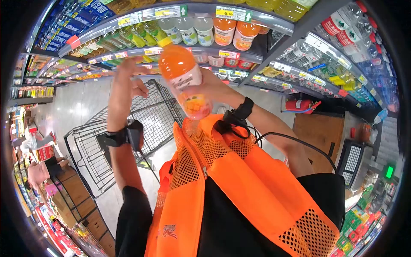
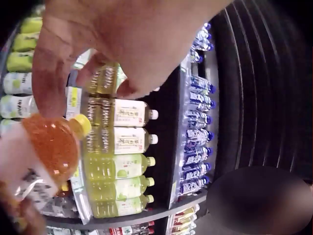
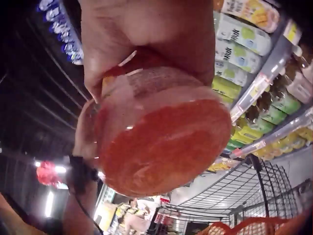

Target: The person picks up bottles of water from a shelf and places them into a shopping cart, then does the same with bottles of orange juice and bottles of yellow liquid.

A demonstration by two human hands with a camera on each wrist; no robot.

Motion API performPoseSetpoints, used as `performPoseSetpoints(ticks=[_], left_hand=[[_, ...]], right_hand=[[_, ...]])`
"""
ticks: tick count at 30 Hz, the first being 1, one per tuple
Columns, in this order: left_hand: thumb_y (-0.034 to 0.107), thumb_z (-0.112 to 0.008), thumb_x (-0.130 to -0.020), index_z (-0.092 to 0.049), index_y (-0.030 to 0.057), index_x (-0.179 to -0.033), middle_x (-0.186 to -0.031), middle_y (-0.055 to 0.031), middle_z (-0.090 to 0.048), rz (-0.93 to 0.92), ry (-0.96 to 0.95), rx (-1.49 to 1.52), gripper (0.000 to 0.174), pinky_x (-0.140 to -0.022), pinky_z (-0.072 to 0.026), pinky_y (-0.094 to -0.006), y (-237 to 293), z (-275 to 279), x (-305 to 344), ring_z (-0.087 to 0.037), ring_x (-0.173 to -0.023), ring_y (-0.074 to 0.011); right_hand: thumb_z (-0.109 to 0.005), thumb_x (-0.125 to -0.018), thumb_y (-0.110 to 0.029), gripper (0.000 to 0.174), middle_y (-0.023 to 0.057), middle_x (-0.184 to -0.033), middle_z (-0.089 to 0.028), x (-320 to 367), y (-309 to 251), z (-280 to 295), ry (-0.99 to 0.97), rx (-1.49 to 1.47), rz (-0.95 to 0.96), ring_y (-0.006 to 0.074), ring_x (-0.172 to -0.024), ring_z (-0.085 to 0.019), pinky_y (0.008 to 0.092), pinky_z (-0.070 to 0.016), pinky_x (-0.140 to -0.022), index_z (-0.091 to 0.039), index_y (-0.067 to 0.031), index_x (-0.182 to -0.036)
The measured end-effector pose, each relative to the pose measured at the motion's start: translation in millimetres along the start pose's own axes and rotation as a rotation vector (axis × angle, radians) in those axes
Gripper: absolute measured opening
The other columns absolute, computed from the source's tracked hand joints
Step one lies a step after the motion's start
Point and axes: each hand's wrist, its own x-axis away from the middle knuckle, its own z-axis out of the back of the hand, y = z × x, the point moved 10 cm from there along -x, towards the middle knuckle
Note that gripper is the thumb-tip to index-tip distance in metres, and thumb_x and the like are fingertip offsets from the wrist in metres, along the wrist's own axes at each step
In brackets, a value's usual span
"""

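Head view: person in an orange mesh vest (image 1: pixel 239 184) stands in a store aisle, both arms raised toward the drink shelves (image 1: pixel 192 12). Right hand (image 1: pixel 208 91) is clamped round the lower half of an orange juice bottle (image 1: pixel 183 73), held up in the air in front of the shelves, above the vest and well clear of any shelf. Bottle tilted, yellow cap (image 1: pixel 165 41) up and to the far left, base toward the wearer. Left hand (image 1: pixel 128 79) is up just left of the bottle, fingers apart and loosely curved, holding nothing. Wire shopping cart (image 1: pixel 141 124) sits on the floor beyond the arms. Left wrist view: left hand (image 2: pixel 122 44) hangs just above the cap (image 2: pixel 80 125) of the bottle (image 2: pixel 51 147); cannot tell if a fingertip touches it. Pale green drink bottles (image 2: pixel 122 169) lie in rows behind, blue-labelled water bottles (image 2: pixel 195 122) further right. Right wrist view: fingers of the right hand (image 3: pixel 146 34) wrap the label, the bottle's round base (image 3: pixel 161 142) facing the lens; cart (image 3: pixel 244 191) at lower right.
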Motion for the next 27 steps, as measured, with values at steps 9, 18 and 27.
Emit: performPoseSetpoints(ticks=[9, 18, 27], left_hand=[[0.015, -0.080, -0.082, -0.034, -0.0012, -0.142, -0.125, -0.0133, -0.059, -0.078, -0.351, -0.034, 0.078, -0.097, -0.0510, -0.0370, -107, -150, 17, -0.061, -0.114, -0.0209], [0.016, -0.086, -0.071, -0.042, 0.0000, -0.140, -0.133, -0.0188, -0.055, -0.331, -0.429, -0.416, 0.083, -0.102, -0.0470, -0.0396, -103, -192, -12, -0.057, -0.123, -0.0317], [0.005, -0.076, -0.079, -0.046, 0.0140, -0.141, -0.153, -0.0195, -0.032, -0.711, -0.471, -0.362, 0.070, -0.111, -0.0403, -0.0428, -22, -273, -34, -0.038, -0.140, -0.0402]], right_hand=[[-0.075, -0.085, -0.012, 0.066, 0.0090, -0.135, -0.058, 50, 14, 49, 0.114, -0.291, 0.028, 0.0185, -0.123, -0.058, 0.0353, -0.0476, -0.104, -0.043, -0.0022, -0.142], [-0.086, -0.073, -0.006, 0.085, 0.0061, -0.137, -0.054, 119, -26, 91, 0.405, 0.178, 0.201, 0.0178, -0.127, -0.052, 0.0351, -0.0440, -0.106, -0.039, -0.0076, -0.143], [-0.081, -0.076, -0.003, 0.068, 0.0135, -0.130, -0.058, 128, -2, 212, 0.762, 0.422, 0.444, 0.0283, -0.124, -0.056, 0.0376, -0.0469, -0.103, -0.046, -0.0065, -0.133]])
